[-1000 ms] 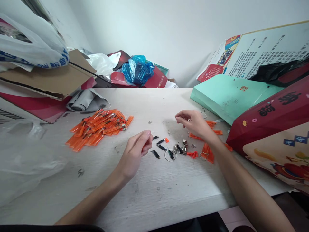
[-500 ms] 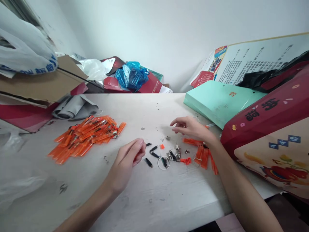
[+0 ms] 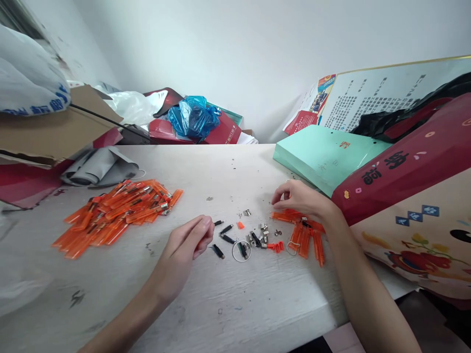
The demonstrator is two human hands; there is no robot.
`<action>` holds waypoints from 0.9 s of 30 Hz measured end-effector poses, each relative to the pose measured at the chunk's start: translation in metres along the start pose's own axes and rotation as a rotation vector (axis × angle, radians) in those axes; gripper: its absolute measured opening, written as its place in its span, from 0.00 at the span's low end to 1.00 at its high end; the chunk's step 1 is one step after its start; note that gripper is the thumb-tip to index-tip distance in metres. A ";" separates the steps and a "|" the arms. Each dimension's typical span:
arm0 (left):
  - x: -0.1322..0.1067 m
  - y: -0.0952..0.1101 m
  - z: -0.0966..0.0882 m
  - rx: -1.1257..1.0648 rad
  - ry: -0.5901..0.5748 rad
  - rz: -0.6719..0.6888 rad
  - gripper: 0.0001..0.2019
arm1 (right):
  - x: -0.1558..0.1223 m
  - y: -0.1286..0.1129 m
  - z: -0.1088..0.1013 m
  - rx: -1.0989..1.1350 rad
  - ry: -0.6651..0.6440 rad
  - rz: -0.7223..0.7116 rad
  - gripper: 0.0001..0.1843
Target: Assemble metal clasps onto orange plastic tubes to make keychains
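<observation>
My left hand (image 3: 193,238) is closed in a fist, thumb on top, just left of several black piezo igniters (image 3: 218,251); anything inside the fist is hidden. My right hand (image 3: 300,198) has loosely curved fingers with a gap between them, right above a few see-through orange lighter bodies (image 3: 303,240). Whether its fingertips touch the top one I cannot tell. Between the hands lie small metal lighter hoods (image 3: 264,229), red-orange lighter buttons (image 3: 275,246) and a thin white ring (image 3: 242,251) around one igniter.
A big heap of orange lighters (image 3: 121,213) lies on the left of the white table (image 3: 235,314). A mint-green box (image 3: 324,154) and a red patterned bag (image 3: 415,196) stand at the right. Cardboard (image 3: 47,130), a grey roll (image 3: 95,166) and a blue plastic bag (image 3: 195,117) sit further back.
My right hand has come down closer to the orange lighter bodies, its fingers more curled. The left fist stays closed near the igniters. The whole view has shifted slightly.
</observation>
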State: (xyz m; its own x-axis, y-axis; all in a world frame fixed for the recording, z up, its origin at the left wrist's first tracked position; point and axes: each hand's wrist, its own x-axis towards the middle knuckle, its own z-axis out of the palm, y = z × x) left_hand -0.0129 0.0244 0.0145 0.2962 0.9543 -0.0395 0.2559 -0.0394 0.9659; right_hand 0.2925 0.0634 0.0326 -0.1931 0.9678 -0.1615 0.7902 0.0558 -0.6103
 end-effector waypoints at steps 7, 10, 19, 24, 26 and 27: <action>-0.001 0.001 0.001 0.027 -0.002 -0.012 0.24 | -0.008 -0.014 0.001 -0.065 -0.035 -0.119 0.07; -0.001 0.000 0.001 0.027 -0.008 -0.013 0.24 | -0.005 -0.002 -0.006 -0.146 0.142 0.012 0.10; 0.000 -0.001 0.002 0.036 -0.006 -0.006 0.23 | 0.002 0.012 -0.003 -0.250 0.158 0.165 0.09; -0.001 0.001 0.002 0.037 0.006 -0.004 0.23 | 0.001 0.008 -0.002 -0.300 0.167 0.218 0.12; -0.001 0.002 0.002 0.032 0.007 -0.004 0.23 | 0.001 0.005 -0.001 -0.317 0.170 0.226 0.10; -0.001 0.002 0.003 0.027 0.006 -0.005 0.23 | 0.001 0.004 0.000 -0.327 0.169 0.228 0.09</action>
State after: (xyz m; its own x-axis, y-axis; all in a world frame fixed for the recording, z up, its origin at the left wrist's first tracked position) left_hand -0.0104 0.0226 0.0159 0.2894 0.9563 -0.0424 0.2823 -0.0429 0.9584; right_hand 0.2954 0.0644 0.0302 0.0845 0.9895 -0.1175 0.9494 -0.1158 -0.2918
